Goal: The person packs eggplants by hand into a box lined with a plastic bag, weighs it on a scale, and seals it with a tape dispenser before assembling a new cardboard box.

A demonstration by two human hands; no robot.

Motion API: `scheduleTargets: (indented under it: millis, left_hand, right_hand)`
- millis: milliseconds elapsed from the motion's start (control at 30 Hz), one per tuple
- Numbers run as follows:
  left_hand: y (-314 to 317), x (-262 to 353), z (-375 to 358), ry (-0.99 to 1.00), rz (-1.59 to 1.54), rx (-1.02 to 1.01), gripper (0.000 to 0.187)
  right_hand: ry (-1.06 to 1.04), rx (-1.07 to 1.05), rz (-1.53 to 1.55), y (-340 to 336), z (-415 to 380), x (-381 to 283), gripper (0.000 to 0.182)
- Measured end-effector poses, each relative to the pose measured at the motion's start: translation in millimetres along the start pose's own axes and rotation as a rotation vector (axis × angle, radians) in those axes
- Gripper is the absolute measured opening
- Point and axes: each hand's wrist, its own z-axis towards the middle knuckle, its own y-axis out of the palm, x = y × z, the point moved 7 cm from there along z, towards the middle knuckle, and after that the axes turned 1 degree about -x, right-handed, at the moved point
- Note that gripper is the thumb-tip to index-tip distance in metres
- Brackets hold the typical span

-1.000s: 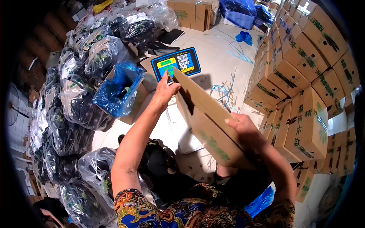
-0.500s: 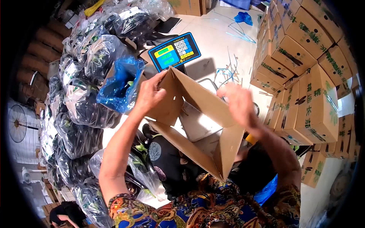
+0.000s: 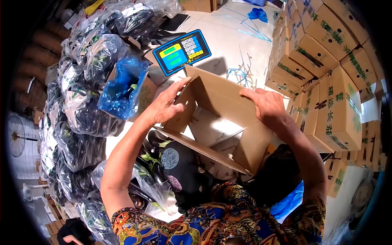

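Note:
An open cardboard box (image 3: 220, 94), with no bottom closed, is held up in front of me, and the pale floor and a flat light-coloured surface show through it. My left hand (image 3: 169, 102) grips the box's left end, thumb on the inside. On the far right wall, my right hand (image 3: 267, 104) holds the top edge, fingers over the rim. Just beyond the box stands a scale display (image 3: 181, 52) with a lit green screen and keypad. A carton lined with a blue bag (image 3: 122, 92) is left of my left hand, with something dark inside.
Clear bags of dark eggplants (image 3: 81, 106) are piled along the left. Printed cartons (image 3: 312, 53) stand stacked on the right. Blue straps (image 3: 241, 73) lie on the floor beyond the box. Loose eggplants (image 3: 157, 167) are near my lap. Another person (image 3: 73, 232) is at the lower left.
My right hand, raised and blurred before, has come onto the box's far edge. The box has opened wider and squarer. The view has shifted slightly.

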Motion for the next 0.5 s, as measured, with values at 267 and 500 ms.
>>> scheduleTargets:
  millis: [267,500]
  left_hand:
    - [43.1,-10.7,3.8,-0.239,0.432,-0.43,0.11]
    - [41.3,-21.0,16.1,-0.176,0.361,-0.57,0.074]
  right_hand:
    - [-0.178,0.265,0.362,-13.5,-60.7,-26.9,0.033]
    - [-0.232,0.279,0.171,60.8,6.0,-46.5,0.071]
